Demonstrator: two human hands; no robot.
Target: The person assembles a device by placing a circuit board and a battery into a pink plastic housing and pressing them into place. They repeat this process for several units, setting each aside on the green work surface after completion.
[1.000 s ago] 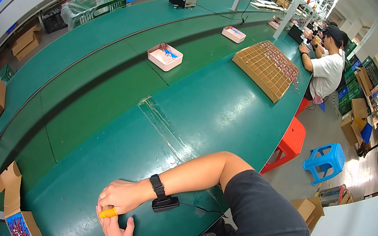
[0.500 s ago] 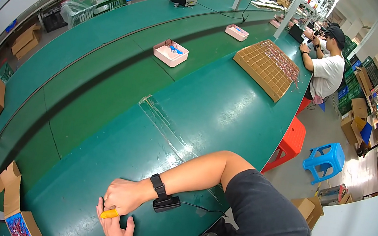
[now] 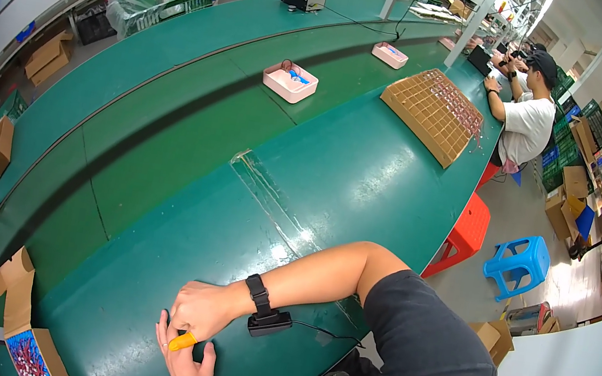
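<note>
Near the front of the green table (image 3: 152, 244), my two hands meet. My right hand (image 3: 201, 308) reaches across from the right, its fingers curled down over the fingers of my left hand (image 3: 188, 375). My left fingers are stretched out, with the thumb apart. A yellow finger cot (image 3: 181, 341) shows where the hands touch; I cannot tell which hand's finger wears it. Whatever lies between the fingers is hidden. On my right wrist is a black strap (image 3: 258, 295) with a small black device (image 3: 270, 324) and a cable.
An open cardboard box (image 3: 31, 350) of blue and red small parts stands at lower left. Pink trays (image 3: 288, 97) sit along the middle strip. A divided cardboard tray (image 3: 412, 119) lies farther off, near a seated person (image 3: 527, 120). Red (image 3: 466, 228) and blue (image 3: 519, 267) stools stand at right.
The view has shifted slightly, so the far table things appear a little farther right. My hands keep nearly the same pose against each other.
</note>
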